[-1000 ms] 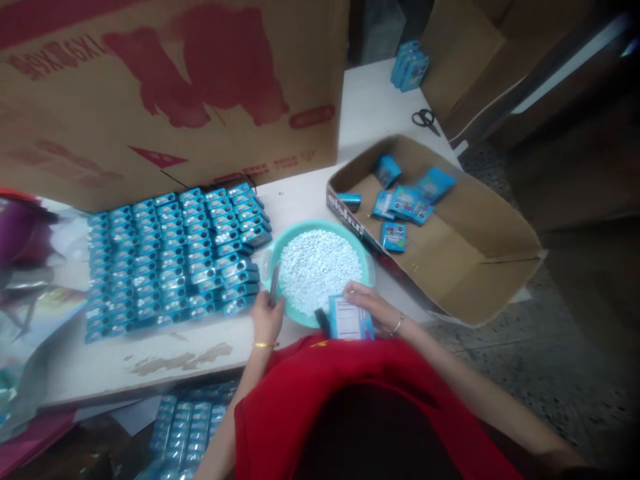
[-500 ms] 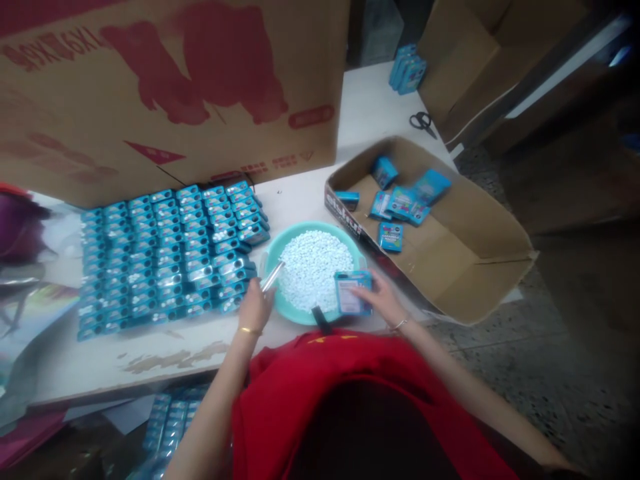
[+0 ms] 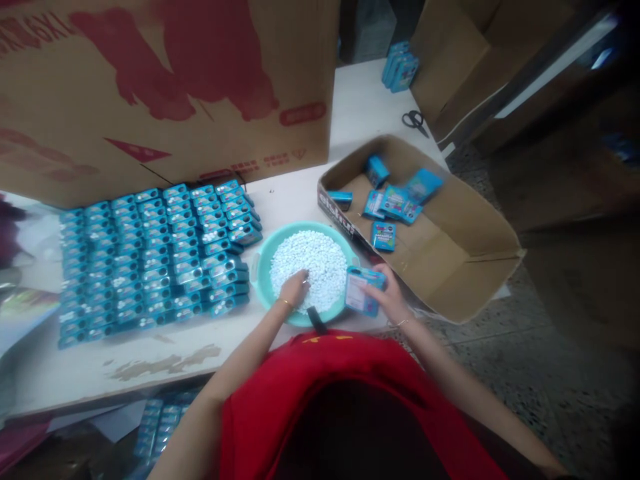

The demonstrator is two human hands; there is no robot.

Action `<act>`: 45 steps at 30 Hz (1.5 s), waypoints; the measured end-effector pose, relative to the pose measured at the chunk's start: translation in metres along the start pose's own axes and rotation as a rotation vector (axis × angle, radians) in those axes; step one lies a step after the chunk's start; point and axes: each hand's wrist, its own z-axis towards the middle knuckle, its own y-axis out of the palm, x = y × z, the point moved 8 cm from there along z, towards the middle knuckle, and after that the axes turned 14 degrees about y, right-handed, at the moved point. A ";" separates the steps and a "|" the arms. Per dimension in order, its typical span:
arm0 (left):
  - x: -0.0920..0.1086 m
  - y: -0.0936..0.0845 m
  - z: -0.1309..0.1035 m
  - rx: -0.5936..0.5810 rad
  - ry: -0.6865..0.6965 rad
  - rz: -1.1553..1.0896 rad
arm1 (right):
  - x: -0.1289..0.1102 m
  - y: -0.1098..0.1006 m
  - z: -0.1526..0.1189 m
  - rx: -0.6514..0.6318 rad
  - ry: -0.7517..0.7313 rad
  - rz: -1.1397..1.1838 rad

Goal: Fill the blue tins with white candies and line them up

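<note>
A round turquoise basin [image 3: 263, 293] holds many small pale pieces [image 3: 320, 257]. My left hand [image 3: 295, 290] is down at the pieces, fingers bent together; whatever they pinch is too small to make out. Over the basin's right rim, my right hand [image 3: 390, 293] grips a flat blue pack [image 3: 361, 297] with a pale label, its fingers closed around the right side. Left of the basin stand tight rows of blue packs [image 3: 155, 260], pale pieces visible on some tops.
An open cardboard tray [image 3: 450, 280] with several blue packs [image 3: 384, 237] lies to the right. Black scissors [image 3: 415, 122] and more blue packs [image 3: 400, 70] are at the far table edge. A large printed carton [image 3: 200, 87] stands behind the rows.
My left hand has moved right from the basin's left rim into the pieces, and the thin shiny item it held no longer shows. My right hand has shifted slightly right with the pack.
</note>
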 end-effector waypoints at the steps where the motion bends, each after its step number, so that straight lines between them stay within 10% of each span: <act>1: 0.000 0.000 0.000 0.014 0.009 -0.026 | 0.008 0.006 0.001 -0.078 0.105 0.095; 6: -0.001 -0.023 -0.015 0.058 0.051 -0.107 | 0.028 0.051 -0.018 -0.447 0.464 0.469; 15: 0.000 -0.066 -0.038 0.139 0.109 -0.176 | 0.028 0.070 -0.042 -0.726 0.431 0.322; 23: 0.039 -0.134 -0.057 0.267 0.291 -0.155 | -0.030 0.054 -0.003 -0.145 -0.318 -0.474; 28: 0.071 -0.161 -0.060 0.125 0.340 -0.008 | -0.038 0.078 0.004 -0.033 -0.584 -0.717; 40: 0.133 -0.172 -0.050 -0.092 0.150 0.501 | -0.025 0.105 0.000 0.020 -0.688 -0.737; 45: 0.087 -0.172 -0.051 0.019 0.095 0.416 | -0.022 0.084 0.010 0.074 -0.580 -0.641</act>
